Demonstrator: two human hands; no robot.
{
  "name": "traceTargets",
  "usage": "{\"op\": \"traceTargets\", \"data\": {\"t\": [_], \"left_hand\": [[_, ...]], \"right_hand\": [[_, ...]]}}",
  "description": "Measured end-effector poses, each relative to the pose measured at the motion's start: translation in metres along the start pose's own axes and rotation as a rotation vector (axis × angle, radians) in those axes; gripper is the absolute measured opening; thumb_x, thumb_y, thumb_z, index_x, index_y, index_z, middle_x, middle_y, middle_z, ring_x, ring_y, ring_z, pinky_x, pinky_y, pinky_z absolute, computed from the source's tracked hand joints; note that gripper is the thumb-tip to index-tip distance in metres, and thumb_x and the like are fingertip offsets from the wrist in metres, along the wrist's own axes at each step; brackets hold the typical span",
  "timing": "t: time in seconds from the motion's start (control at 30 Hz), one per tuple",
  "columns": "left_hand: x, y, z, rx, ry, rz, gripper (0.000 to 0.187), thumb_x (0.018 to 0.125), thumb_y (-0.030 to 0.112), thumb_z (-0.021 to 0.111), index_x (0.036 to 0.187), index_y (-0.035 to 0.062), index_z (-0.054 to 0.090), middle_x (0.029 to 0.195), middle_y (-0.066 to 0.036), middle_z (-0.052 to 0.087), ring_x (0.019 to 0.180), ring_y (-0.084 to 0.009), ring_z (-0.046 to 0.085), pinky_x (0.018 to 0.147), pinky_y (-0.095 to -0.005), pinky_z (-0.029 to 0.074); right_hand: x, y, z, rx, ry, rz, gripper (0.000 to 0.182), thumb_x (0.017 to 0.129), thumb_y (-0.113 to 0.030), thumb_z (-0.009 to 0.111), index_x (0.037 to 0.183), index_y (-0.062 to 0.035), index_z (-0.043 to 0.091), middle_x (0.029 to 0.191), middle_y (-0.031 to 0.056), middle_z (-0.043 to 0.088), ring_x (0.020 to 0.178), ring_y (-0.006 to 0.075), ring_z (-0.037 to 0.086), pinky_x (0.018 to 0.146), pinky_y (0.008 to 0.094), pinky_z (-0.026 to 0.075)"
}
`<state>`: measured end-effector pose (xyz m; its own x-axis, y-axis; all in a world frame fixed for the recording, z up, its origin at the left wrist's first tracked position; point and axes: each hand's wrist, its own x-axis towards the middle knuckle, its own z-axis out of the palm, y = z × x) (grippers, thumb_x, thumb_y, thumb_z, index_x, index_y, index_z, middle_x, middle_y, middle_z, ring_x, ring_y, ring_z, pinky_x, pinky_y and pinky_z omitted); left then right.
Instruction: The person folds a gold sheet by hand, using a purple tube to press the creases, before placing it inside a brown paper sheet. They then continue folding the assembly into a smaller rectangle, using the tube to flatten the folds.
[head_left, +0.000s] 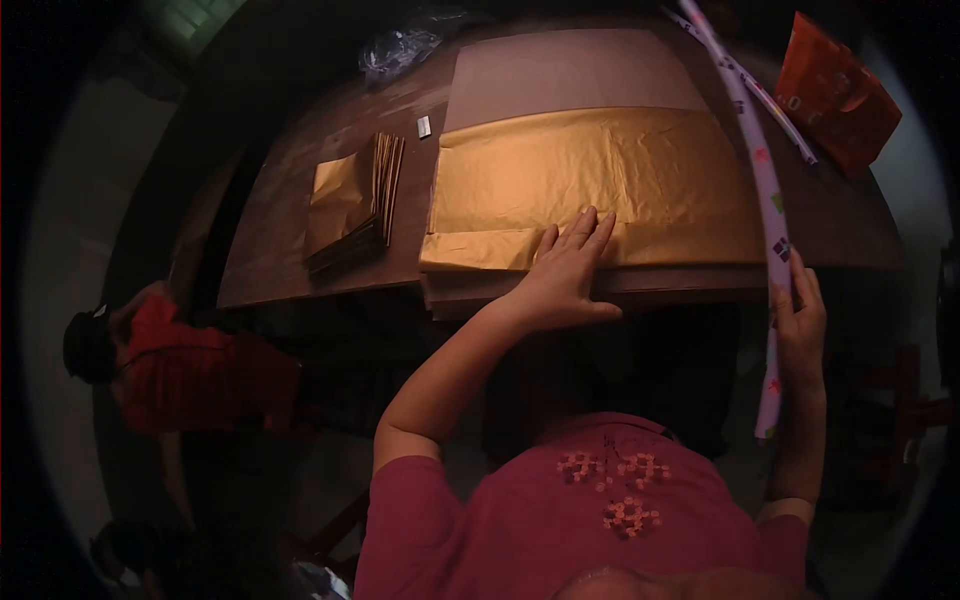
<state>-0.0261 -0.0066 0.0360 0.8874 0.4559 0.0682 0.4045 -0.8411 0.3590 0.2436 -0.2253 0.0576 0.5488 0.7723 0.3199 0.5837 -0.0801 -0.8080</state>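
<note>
My left hand (567, 272) lies flat, fingers apart, on the near edge of a large gold paper sheet (600, 180) spread over the wooden table (320, 200). The sheet's near edge is folded over. My right hand (800, 325) grips a long white stick with coloured patterns (762, 180), which runs from the far side of the table, across the gold sheet's right edge, down past the table's front edge.
A stack of folded gold paper pieces (350, 200) sits at the table's left. A brown sheet (570, 70) lies behind the gold one. An orange packet (835, 90) rests at the far right, crumpled plastic (400, 45) at the back. A person in red (190, 375) sits at lower left.
</note>
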Motion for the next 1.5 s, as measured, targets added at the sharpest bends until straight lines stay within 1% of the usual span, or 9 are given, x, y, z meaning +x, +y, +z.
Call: {"op": "traceTargets", "data": {"t": [0.17,0.23,0.3,0.37,0.7,0.9,1.0,1.3,1.5], "left_hand": [[-0.003,-0.011,-0.002,-0.739,0.219,0.012,0.094,0.086,0.029,0.076,0.156,0.0013,0.020,0.161,-0.023,0.022,0.152,-0.0301,0.017,0.121,-0.0446,0.020],[-0.001,-0.010,0.004,-0.563,0.352,0.043,0.084,0.088,0.026,0.074,0.153,0.0001,0.027,0.153,-0.023,0.035,0.142,-0.0289,0.033,0.113,-0.0412,0.032],[-0.004,-0.002,0.006,-0.386,0.489,0.078,0.074,0.090,0.023,0.073,0.149,-0.0012,0.035,0.145,-0.022,0.047,0.132,-0.0276,0.050,0.105,-0.0377,0.043],[-0.005,0.028,-0.006,-0.665,0.394,-0.306,0.058,0.089,0.025,0.070,0.135,-0.0048,0.049,0.110,-0.026,0.066,0.096,-0.0375,0.069,0.082,-0.0432,0.054],[0.017,0.043,0.026,-0.538,0.526,-0.391,0.053,0.088,0.019,0.062,0.134,-0.0015,0.046,0.082,-0.024,0.068,0.074,-0.0426,0.068,0.069,-0.0498,0.053],[0.009,0.055,0.019,-0.458,0.468,-0.508,0.052,0.089,0.025,0.062,0.134,0.0041,0.046,0.091,-0.026,0.069,0.085,-0.0436,0.068,0.076,-0.0521,0.053],[0.003,0.059,0.018,-0.341,0.497,-0.500,0.054,0.089,0.028,0.063,0.135,0.0054,0.047,0.092,-0.024,0.070,0.085,-0.0445,0.067,0.078,-0.0530,0.053],[-0.054,0.033,0.011,-0.191,0.539,-0.473,0.055,0.085,0.019,0.069,0.136,0.0055,0.055,0.093,-0.022,0.070,0.076,-0.0304,0.070,0.071,-0.0388,0.053],[-0.134,-0.002,-0.013,-0.006,0.467,-0.665,0.057,0.083,0.016,0.068,0.138,0.0082,0.054,0.103,-0.022,0.069,0.090,-0.0383,0.069,0.079,-0.0429,0.056]], "right_hand": [[-0.009,-0.030,0.068,0.237,-0.294,-0.050,0.047,0.095,-0.007,0.056,0.141,0.0022,0.049,0.096,0.0044,0.051,0.075,0.0085,0.051,0.062,0.0232,0.043],[-0.005,-0.032,0.093,0.206,-0.311,-0.149,0.047,0.093,-0.006,0.057,0.139,0.0037,0.050,0.093,0.0074,0.052,0.075,0.0112,0.054,0.064,0.0255,0.046],[-0.008,-0.042,0.115,0.148,-0.292,-0.111,0.047,0.092,-0.009,0.058,0.136,0.0041,0.051,0.101,0.0174,0.058,0.087,0.0292,0.063,0.076,0.0370,0.050],[-0.009,-0.053,0.131,0.057,-0.248,-0.141,0.045,0.094,-0.014,0.054,0.135,0.0039,0.052,0.113,0.0258,0.059,0.100,0.0441,0.061,0.085,0.0468,0.049],[0.005,-0.066,0.120,-0.188,-0.424,-0.099,0.036,0.093,-0.015,0.048,0.122,0.0022,0.059,0.103,0.0263,0.063,0.097,0.0413,0.062,0.084,0.0488,0.050],[0.067,-0.004,0.127,-0.753,0.026,-0.561,0.055,0.100,-0.040,0.048,0.143,-0.0055,0.050,0.145,0.0184,0.049,0.135,0.0323,0.046,0.112,0.0506,0.034],[0.073,0.011,0.137,-0.786,-0.251,-0.390,0.066,0.100,-0.050,0.046,0.149,-0.0069,0.042,0.156,0.0158,0.038,0.146,0.0288,0.032,0.119,0.0535,0.019],[0.075,0.017,0.138,-0.796,-0.228,-0.404,0.069,0.099,-0.053,0.045,0.148,-0.0041,0.043,0.155,0.0156,0.040,0.145,0.0293,0.034,0.119,0.0507,0.022],[0.089,0.042,0.141,-0.761,-0.231,-0.422,0.070,0.099,-0.054,0.045,0.148,-0.0043,0.044,0.156,0.0146,0.039,0.145,0.0294,0.034,0.119,0.0503,0.023]]}}
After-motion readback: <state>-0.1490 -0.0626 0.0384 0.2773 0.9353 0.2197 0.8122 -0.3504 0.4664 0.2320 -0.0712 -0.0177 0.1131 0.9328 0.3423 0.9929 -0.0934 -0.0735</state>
